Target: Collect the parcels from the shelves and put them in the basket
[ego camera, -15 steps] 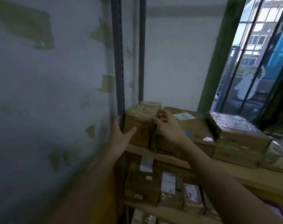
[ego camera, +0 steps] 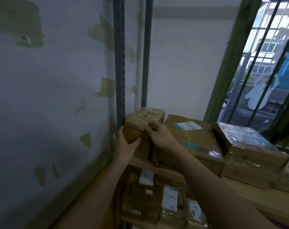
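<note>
A small brown parcel wrapped in clear tape (ego camera: 146, 118) stands at the far left end of the top wooden shelf (ego camera: 158, 168), against the grey upright. My left hand (ego camera: 125, 144) holds its left front corner, thumb across the front face. My right hand (ego camera: 160, 135) grips its right side with curled fingers on the top edge. A larger cardboard parcel with a white label and blue sticker (ego camera: 195, 139) lies directly to its right. No basket is in view.
A tape-wrapped parcel (ego camera: 246, 146) sits further right on the top shelf. Several labelled parcels (ego camera: 170, 200) stand on the shelf below. Grey shelf uprights (ego camera: 119, 63) rise beside a patched wall on the left. A barred window (ego camera: 269, 63) is at the right.
My left hand has closed from beside the upright onto the small parcel's front corner. My right hand has shifted left onto the parcel's top right edge.
</note>
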